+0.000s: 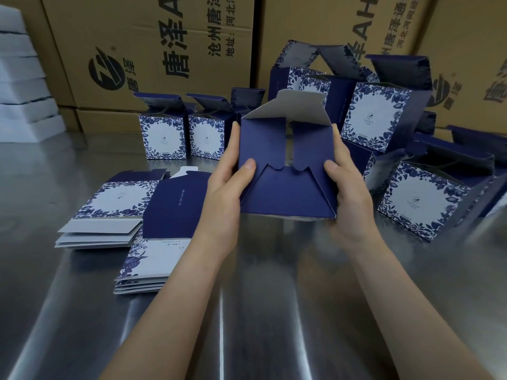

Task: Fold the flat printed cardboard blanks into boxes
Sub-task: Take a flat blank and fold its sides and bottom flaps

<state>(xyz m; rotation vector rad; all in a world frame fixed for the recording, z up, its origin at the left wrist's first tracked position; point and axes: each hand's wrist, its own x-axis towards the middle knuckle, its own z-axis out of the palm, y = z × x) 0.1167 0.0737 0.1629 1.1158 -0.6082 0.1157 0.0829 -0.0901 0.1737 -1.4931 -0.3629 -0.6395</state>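
I have the half-folded dark blue cardboard box (285, 165) held up over the middle of the brushed steel table (247, 311), its bottom end turned towards me so I can see the flaps go in. My left hand (227, 182) grips its left edge and my right hand (348, 187) its right edge. Each thumb presses a side flap flat on the face, and the fingers (233, 141) wrap round behind to brace the walls square.

The near trapezoid flap (288, 187), with its scalloped edge, lies over the two side flaps. The far flap (290, 111) stands up, its grey inside showing, so I judge the bottom is not yet locked. It likely has to fold down and tuck in.

The flat blue-and-white printed blanks (109, 212) lie in two low stacks at near left, within easy reach of the left hand. Upright finished boxes with floral borders (163, 138) stand in a row at the far left, lids open. More are piled loosely at the right (378, 119), some tipped on their sides. Large brown corrugated cartons (153, 50) wall off the far side.
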